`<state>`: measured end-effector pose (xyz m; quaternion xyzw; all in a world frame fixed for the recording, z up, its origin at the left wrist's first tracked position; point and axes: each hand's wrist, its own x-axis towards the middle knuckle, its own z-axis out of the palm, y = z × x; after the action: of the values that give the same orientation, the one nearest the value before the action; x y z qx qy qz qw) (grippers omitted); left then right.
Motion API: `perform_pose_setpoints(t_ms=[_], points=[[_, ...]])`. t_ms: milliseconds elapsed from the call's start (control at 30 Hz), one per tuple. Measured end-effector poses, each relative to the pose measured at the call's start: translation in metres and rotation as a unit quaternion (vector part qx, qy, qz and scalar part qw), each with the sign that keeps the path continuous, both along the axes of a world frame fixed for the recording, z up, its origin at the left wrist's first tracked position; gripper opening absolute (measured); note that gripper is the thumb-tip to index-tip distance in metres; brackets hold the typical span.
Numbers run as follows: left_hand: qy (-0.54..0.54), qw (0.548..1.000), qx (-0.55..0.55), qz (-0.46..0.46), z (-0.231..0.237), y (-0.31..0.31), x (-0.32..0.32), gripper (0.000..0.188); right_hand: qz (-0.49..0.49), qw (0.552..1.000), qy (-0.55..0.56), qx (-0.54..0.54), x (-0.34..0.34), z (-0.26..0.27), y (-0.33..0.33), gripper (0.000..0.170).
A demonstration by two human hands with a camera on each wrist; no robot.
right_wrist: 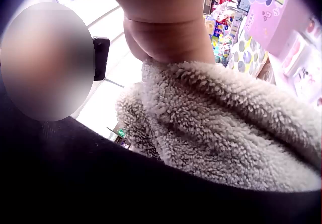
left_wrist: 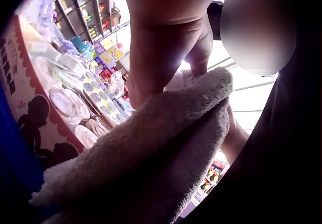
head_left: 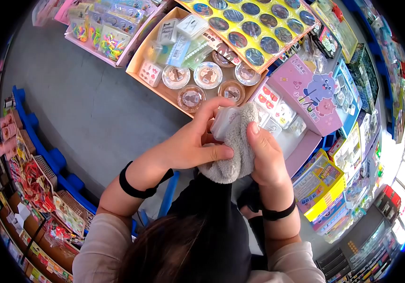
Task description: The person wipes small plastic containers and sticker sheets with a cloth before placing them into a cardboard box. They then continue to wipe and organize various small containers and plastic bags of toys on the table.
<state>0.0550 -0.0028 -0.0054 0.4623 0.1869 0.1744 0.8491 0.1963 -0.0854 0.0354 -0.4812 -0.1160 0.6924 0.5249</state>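
In the head view, my left hand (head_left: 190, 144) grips a small clear plastic box (head_left: 223, 125), its fingers behind the box and its thumb pressed over a grey fluffy cloth (head_left: 238, 150). My right hand (head_left: 269, 158) holds the same cloth against the box's right side, thumb on top and the other fingers hidden. Folds of the cloth hang below both hands. In the left wrist view the cloth (left_wrist: 151, 128) droops under the hand, and the box is mostly hidden. Thick pile of the cloth (right_wrist: 216, 128) fills the right wrist view.
Just beyond the hands stands an orange carton (head_left: 136, 70) with round clear tubs (head_left: 208, 75) and small boxes. A yellow tray of round discs (head_left: 251, 29) overlaps its back. A purple box (head_left: 301, 89) is at the right, blue-edged shelving (head_left: 46, 155) at the left. Grey floor (head_left: 75, 108) lies between.
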Motion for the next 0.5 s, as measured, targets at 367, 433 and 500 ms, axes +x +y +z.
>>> perform_pose_setpoints(t_ms=[367, 433, 500], points=[[-0.029, 0.995, -0.068, 0.059, -0.002, 0.007, -0.009, 0.055, -0.227, 0.973, 0.013, -0.031, 0.026, -0.008, -0.006, 0.046], [-0.03, 0.996, -0.042, 0.067, 0.0, 0.006, -0.009, 0.056, -0.232, 0.972, 0.037, 0.008, 0.029, -0.009, -0.003, 0.046], [-0.048, 0.995, -0.061, 0.062, 0.004, 0.007, -0.008, 0.053, -0.293, 0.956, -0.021, 0.002, 0.03, -0.016, -0.006, 0.046]])
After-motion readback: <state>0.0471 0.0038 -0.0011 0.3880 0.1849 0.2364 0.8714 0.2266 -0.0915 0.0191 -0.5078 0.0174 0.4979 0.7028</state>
